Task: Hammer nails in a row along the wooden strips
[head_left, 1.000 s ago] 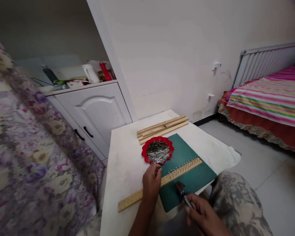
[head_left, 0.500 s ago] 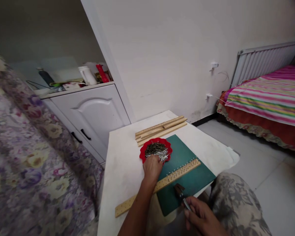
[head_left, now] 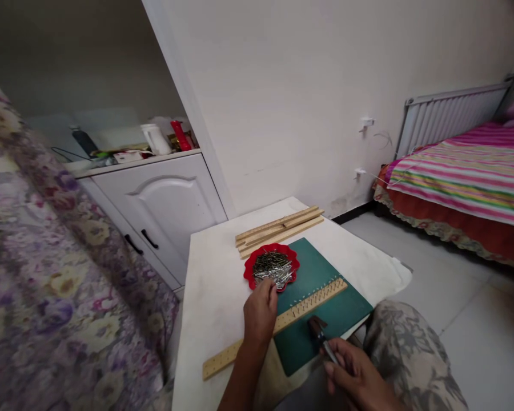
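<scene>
While left hand (head_left: 260, 311) is at red dish (head_left: 249, 268) of nails (head_left: 274, 265), its grip can't be told | right hand (head_left: 353, 371) clamped round hammer (head_left: 322, 341) over green mat (head_left: 300, 348) | part-nailed strip (head_left: 284, 323) across mat | best pinch one nail, hammer clear

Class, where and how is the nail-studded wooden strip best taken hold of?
I'd pinch the wooden strip across its narrow width at the left end, coming from the left: protruding nails crowd its right part, while that end shows none and lies past the green mat.
</scene>
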The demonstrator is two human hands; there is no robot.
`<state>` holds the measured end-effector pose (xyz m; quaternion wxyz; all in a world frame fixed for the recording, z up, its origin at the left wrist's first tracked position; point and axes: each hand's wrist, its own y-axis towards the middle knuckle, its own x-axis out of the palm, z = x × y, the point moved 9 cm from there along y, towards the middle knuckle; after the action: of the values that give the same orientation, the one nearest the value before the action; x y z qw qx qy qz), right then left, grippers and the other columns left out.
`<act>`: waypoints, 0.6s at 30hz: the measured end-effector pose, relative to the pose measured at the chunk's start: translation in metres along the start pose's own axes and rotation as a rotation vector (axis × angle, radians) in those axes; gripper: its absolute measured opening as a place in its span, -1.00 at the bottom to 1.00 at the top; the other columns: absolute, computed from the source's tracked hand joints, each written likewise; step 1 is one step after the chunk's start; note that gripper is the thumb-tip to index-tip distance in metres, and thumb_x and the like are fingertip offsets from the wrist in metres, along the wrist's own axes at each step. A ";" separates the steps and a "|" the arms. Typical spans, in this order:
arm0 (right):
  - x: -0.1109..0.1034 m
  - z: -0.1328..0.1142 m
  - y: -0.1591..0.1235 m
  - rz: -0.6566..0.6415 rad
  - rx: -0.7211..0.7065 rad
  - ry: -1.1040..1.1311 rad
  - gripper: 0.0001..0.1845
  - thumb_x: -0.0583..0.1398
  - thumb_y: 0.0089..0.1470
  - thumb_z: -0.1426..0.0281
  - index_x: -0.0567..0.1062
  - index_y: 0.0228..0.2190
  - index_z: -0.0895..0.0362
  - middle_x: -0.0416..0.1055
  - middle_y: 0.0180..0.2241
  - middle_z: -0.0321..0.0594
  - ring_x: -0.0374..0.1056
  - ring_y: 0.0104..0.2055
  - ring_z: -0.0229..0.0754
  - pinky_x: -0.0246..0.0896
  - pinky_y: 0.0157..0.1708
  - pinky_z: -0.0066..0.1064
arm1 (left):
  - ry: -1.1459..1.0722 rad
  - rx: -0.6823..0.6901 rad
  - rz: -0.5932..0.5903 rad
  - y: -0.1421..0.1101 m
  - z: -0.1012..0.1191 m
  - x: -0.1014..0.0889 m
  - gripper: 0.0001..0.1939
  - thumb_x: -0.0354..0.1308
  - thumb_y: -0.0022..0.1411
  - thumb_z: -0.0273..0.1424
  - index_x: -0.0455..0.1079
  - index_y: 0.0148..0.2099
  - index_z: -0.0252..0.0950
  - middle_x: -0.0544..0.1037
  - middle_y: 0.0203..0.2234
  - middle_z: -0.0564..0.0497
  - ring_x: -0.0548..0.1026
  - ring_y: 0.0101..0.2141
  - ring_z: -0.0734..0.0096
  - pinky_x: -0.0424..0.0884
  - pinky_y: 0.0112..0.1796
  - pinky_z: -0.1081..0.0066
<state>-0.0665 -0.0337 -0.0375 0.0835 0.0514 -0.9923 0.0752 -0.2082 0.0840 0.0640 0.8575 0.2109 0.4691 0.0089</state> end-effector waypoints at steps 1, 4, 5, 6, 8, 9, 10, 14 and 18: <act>-0.003 -0.005 0.000 0.034 -0.019 0.010 -0.64 0.22 -0.08 0.08 0.36 -0.41 0.11 0.31 -0.65 -0.41 0.06 -0.72 -0.36 -0.03 -0.70 -0.54 | -0.063 0.024 -0.031 -0.012 0.004 0.002 -0.79 -0.14 0.28 -0.39 0.31 -0.29 -0.24 0.43 -0.45 0.05 0.39 -0.41 0.43 0.23 -0.37 0.50; -0.013 -0.022 0.000 0.150 -0.110 0.055 -0.67 0.25 -0.09 0.13 0.39 -0.41 0.14 0.29 -0.64 -0.40 0.19 -0.59 -0.29 0.10 -0.55 -0.50 | -0.187 0.127 -0.197 -0.053 0.023 0.019 -0.80 -0.11 0.28 -0.40 0.33 -0.31 -0.24 0.42 -0.43 0.03 0.40 -0.39 0.43 0.25 -0.36 0.50; -0.015 -0.024 0.000 0.169 -0.116 0.059 -0.67 0.24 -0.08 0.13 0.38 -0.41 0.14 0.30 -0.64 -0.39 0.19 -0.59 -0.29 0.10 -0.55 -0.50 | -0.211 0.171 -0.250 -0.067 0.030 0.026 -0.80 -0.10 0.27 -0.41 0.34 -0.33 -0.25 0.43 -0.42 0.01 0.40 -0.37 0.42 0.26 -0.34 0.50; -0.015 -0.023 0.001 0.175 -0.104 0.052 -0.67 0.23 -0.06 0.13 0.38 -0.41 0.14 0.30 -0.64 -0.39 0.16 -0.62 -0.31 0.06 -0.59 -0.51 | -0.231 0.200 -0.295 -0.080 0.036 0.032 -0.81 -0.08 0.26 -0.42 0.34 -0.34 -0.25 0.42 -0.41 0.00 0.40 -0.36 0.43 0.26 -0.34 0.50; -0.014 -0.019 0.001 0.164 -0.065 0.027 -0.68 0.21 -0.04 0.12 0.36 -0.42 0.13 0.30 -0.63 -0.40 0.06 -0.70 -0.37 -0.06 -0.70 -0.54 | -0.279 0.225 -0.345 -0.098 0.042 0.040 -0.81 -0.07 0.26 -0.44 0.36 -0.34 -0.25 0.42 -0.40 -0.01 0.40 -0.36 0.44 0.25 -0.35 0.50; -0.014 -0.017 0.001 0.161 -0.054 0.019 -0.68 0.20 -0.03 0.12 0.35 -0.42 0.13 0.29 -0.63 -0.42 0.00 -0.74 -0.40 -0.12 -0.74 -0.55 | -0.299 0.221 -0.353 -0.103 0.043 0.042 -0.81 -0.07 0.26 -0.44 0.36 -0.33 -0.25 0.42 -0.40 -0.01 0.40 -0.36 0.45 0.25 -0.36 0.51; -0.014 -0.016 0.001 0.158 -0.046 0.015 -0.68 0.19 -0.04 0.13 0.34 -0.42 0.12 0.29 -0.63 -0.43 -0.05 -0.76 -0.42 -0.17 -0.77 -0.57 | -0.317 0.214 -0.354 -0.106 0.043 0.043 -0.80 -0.06 0.26 -0.44 0.37 -0.33 -0.26 0.41 -0.41 -0.01 0.39 -0.37 0.45 0.25 -0.36 0.51; -0.012 -0.014 -0.002 0.130 -0.021 -0.010 -0.66 0.18 -0.06 0.11 0.32 -0.40 0.13 0.26 -0.66 -0.47 -0.09 -0.81 -0.46 -0.22 -0.83 -0.60 | -0.391 0.161 -0.324 -0.102 0.042 0.039 -0.83 0.00 0.22 -0.45 0.39 -0.37 -0.27 0.39 -0.47 0.02 0.37 -0.41 0.47 0.21 -0.39 0.51; -0.009 -0.017 -0.004 0.111 -0.026 -0.019 -0.68 0.17 -0.04 0.13 0.29 -0.42 0.13 0.26 -0.66 -0.49 -0.09 -0.82 -0.49 -0.19 -0.84 -0.63 | -0.546 0.019 -0.279 -0.095 0.037 0.042 -0.90 0.09 0.10 -0.48 0.41 -0.44 -0.30 0.35 -0.54 0.07 0.32 -0.49 0.50 0.18 -0.45 0.53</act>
<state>-0.0544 -0.0339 -0.0224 0.0703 -0.0039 -0.9953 0.0663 -0.1722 -0.0064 0.0130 0.9428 0.1471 0.2458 -0.1705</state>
